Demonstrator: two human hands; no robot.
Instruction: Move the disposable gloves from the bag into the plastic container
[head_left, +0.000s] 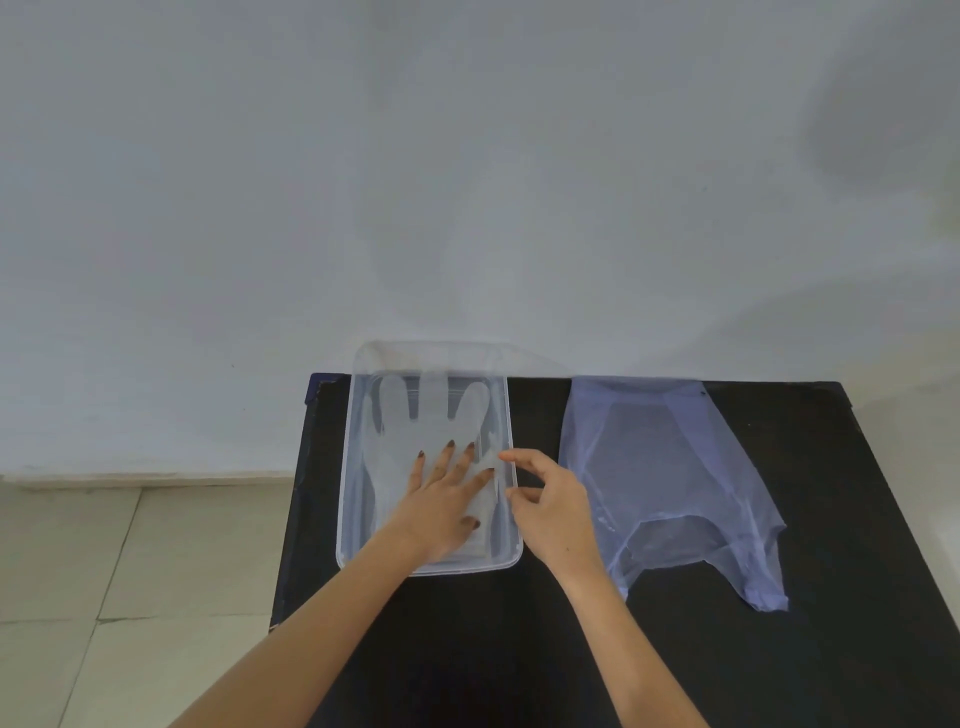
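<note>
From the head view, I see one glove (415, 441) lying flat in the container (511, 499) at the table's (857, 519) far-left corner. My left hand (441, 499) presses it, fingers spread; my right hand (550, 501) hovers unclenched at the rim. The glove looks feather-light and clingy, best pinched at the cuff. One bag (670, 483) lies flat beside it; I can't tell whether it holds more.

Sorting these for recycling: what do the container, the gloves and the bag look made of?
Container: clear rigid plastic, glossy; the dark table shows through its walls.
Gloves: thin, cloudy plastic film, matte, lying flat.
Bag: very thin, pale blue plastic film, translucent and wrinkled, limp on the table.
</note>
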